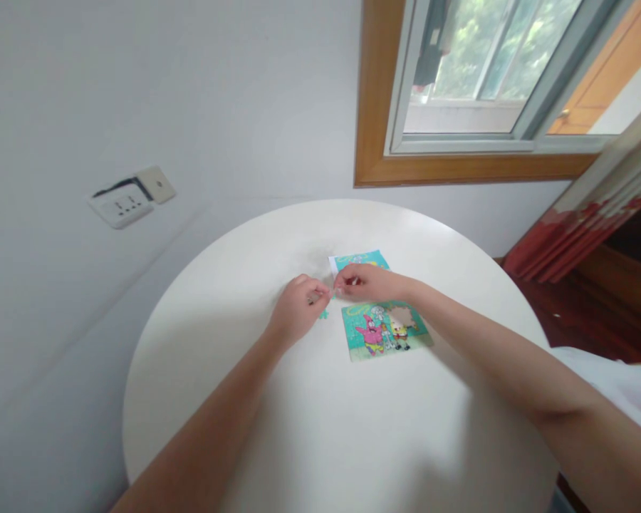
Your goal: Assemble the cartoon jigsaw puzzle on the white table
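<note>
Above the middle of the round table, my left hand and my right hand nearly meet, each with thumb and fingers pinched. A small, pale teal piece, apparently a puzzle piece, shows at the right fingertips. What the left fingers grip, if anything, is too small to make out. A loose teal puzzle piece lies under the left fingertips. Just below my right hand is a jigsaw puzzle with cartoon figures and a bare tan gap at its upper right. A teal picture sheet lies behind, partly covered by the right hand.
The round white table stands close to a white wall with a socket at left. A wood-framed window is behind it. At right hang red and cream curtains, and white cloth lies beside the table.
</note>
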A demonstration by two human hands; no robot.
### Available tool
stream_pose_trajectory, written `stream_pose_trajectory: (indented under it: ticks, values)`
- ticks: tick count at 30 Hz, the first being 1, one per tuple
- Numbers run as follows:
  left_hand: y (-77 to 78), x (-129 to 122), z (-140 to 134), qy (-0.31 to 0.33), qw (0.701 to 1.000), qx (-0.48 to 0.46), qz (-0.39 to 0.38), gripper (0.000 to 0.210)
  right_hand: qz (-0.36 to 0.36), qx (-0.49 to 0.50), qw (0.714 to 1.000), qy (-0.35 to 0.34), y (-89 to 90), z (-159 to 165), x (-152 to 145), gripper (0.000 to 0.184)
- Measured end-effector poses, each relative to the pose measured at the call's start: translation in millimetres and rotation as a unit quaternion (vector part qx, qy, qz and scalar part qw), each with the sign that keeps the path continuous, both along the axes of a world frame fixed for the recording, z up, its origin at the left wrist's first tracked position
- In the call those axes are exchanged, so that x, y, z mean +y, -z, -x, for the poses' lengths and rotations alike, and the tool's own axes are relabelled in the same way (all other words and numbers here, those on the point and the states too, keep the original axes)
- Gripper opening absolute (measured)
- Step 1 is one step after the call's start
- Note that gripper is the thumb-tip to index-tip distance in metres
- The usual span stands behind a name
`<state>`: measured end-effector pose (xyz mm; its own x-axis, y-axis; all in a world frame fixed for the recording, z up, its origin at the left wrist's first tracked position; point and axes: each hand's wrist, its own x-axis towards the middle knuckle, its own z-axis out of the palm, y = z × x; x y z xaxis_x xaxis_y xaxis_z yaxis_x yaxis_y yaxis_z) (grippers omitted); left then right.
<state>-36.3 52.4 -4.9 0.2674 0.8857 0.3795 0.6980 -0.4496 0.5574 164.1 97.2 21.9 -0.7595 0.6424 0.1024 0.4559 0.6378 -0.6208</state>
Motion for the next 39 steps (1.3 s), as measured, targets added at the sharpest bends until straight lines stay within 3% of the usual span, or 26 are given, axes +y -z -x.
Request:
stream_pose_trajectory:
  ticks: [3,7,10,13,17,22,39]
  values:
    - [-2.4,-8.5,-13.8,-0.014,0.997,-0.076,-0.002,0.014,0.051,0.084,0.995,0.034,-1.3,-9.0,-9.6,0.023]
    - [-5.1,-30.6,-37.1,0.023,0.995,-0.100,0.002,0.017,0.089,0.169,0.978,0.083,-2.5,-32.0,-28.6,0.024]
    - [-5.4,-51.1,-54.0,0.110,0.993,-0.048,-0.013,0.018,0.102,0.145,0.977,0.118,-6.2,-63.0,-39.8,0.025]
    - [-4.7,-70.2,-69.3,0.200,0.978,0.063,-0.024,0.028,0.101,0.089,0.982,0.131,-6.8,-97.8,-44.5,0.027]
    - [-1.9,-84.8,-83.1,0.254,0.951,0.170,-0.034,0.039,0.128,0.029,0.981,0.140,5.2,-126.5,-43.8,0.026]
    - [4.1,-85.9,-86.7,0.280,0.932,0.221,-0.058,0.044,0.110,0.011,0.989,0.101,17.8,-128.9,-41.3,0.028]
    - [7.3,-81.2,-87.4,0.288,0.928,0.232,-0.041,0.044,-0.015,0.022,0.999,0.040,22.0,-122.9,-39.0,0.023]
